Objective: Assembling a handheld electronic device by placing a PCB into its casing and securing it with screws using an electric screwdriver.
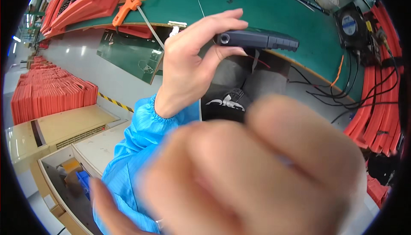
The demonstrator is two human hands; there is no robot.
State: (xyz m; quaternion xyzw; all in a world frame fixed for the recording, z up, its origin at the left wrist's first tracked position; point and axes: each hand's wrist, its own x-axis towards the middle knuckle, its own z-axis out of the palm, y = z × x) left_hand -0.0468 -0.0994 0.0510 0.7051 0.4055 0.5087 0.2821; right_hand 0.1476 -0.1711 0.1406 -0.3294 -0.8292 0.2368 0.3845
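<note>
My left hand [188, 59], in a light blue sleeve, is raised in front of the bench and grips a slim black rectangular device [261, 39] by its left end, thumb below and fingers on top. The device lies level with a round opening on the near end, and thin red and black wires trail under it. My right hand [257, 171] is very close to the camera, blurred, and fills the lower middle of the view with its fingers bunched. Whether anything is inside it is hidden.
A green-topped bench [265, 4] curves across the top with an orange-handled screwdriver [126, 8], a black fan [349, 23] and black cables [342, 89]. Red trays [81, 0] lie top left, red strips [381, 106] right, stacked red pieces [47, 94] left. An open cardboard box [64, 175] sits lower left.
</note>
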